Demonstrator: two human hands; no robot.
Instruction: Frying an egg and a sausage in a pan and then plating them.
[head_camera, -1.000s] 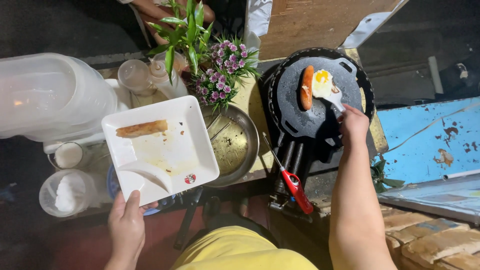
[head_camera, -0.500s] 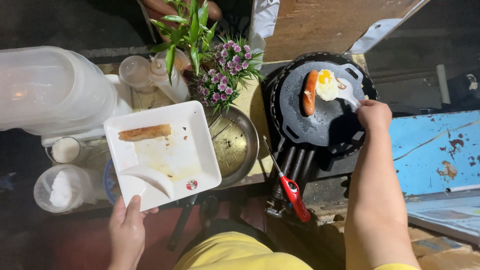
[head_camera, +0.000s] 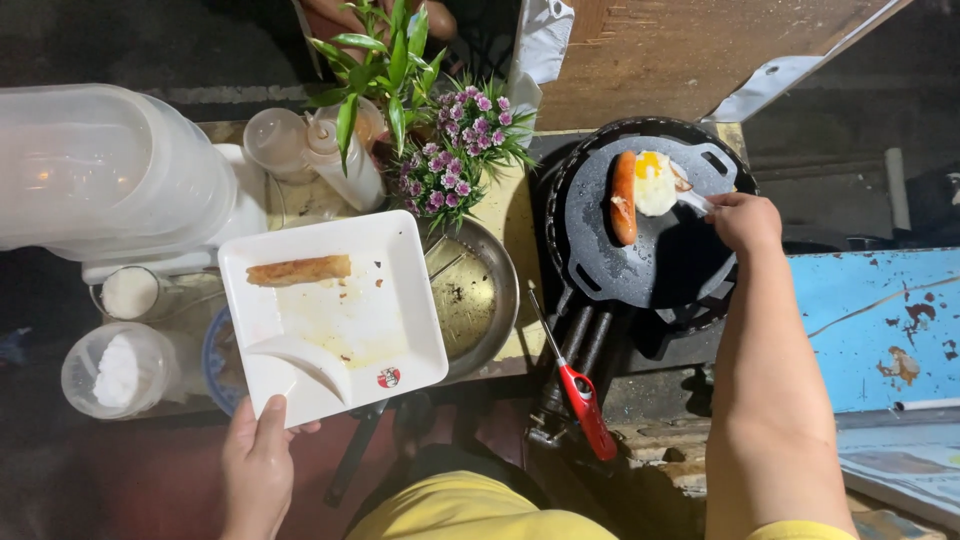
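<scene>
My left hand grips the near corner of a square white plate that carries one long fried roll. My right hand holds a white utensil whose end lies against a fried egg on a round black griddle pan. A red-brown sausage lies just left of the egg on the same pan. The pan sits on a burner at the right of the counter.
An empty metal pan sits under the plate's right edge. A red-handled lighter lies below the griddle. Purple flowers, a green plant, squeeze bottles, stacked clear tubs and jars of white powder crowd the left. Blue chipped surface at right.
My right hand has drawn slightly toward the egg with the utensil. The plate in my left hand has stayed about where it was; the view shifted a little.
</scene>
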